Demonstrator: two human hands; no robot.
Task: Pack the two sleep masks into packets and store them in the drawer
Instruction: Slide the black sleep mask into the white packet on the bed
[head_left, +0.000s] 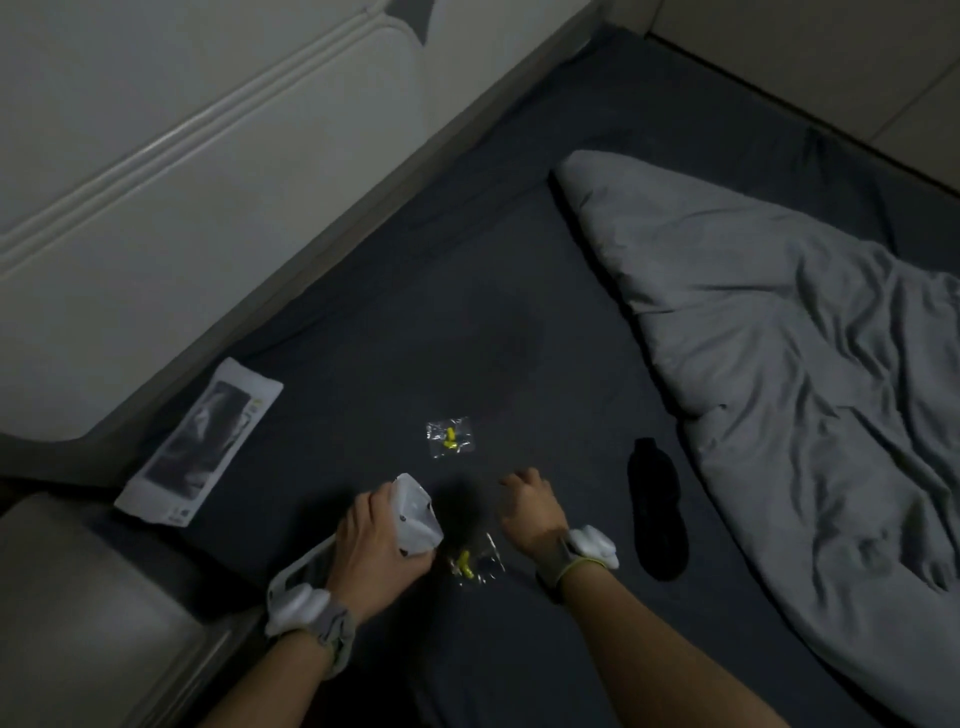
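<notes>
My left hand (382, 540) grips a white packet (415, 519) by its open end, holding it just above the dark bed sheet. Something dark, hard to make out, lies on the sheet between my hands near the packet's mouth. My right hand (530, 506) hovers to the right with fingers curled and apart, holding nothing. A black sleep mask (657, 506) lies flat on the sheet right of my right hand. A second white packet (200, 441) with a dark picture lies at the bed's left edge.
Two small clear bags of yellow earplugs lie on the sheet, one (449, 436) ahead of my hands, the other (472, 564) between my wrists. A grey duvet (789, 338) covers the right side. A pale headboard (156, 182) and a bedside unit (93, 597) stand left.
</notes>
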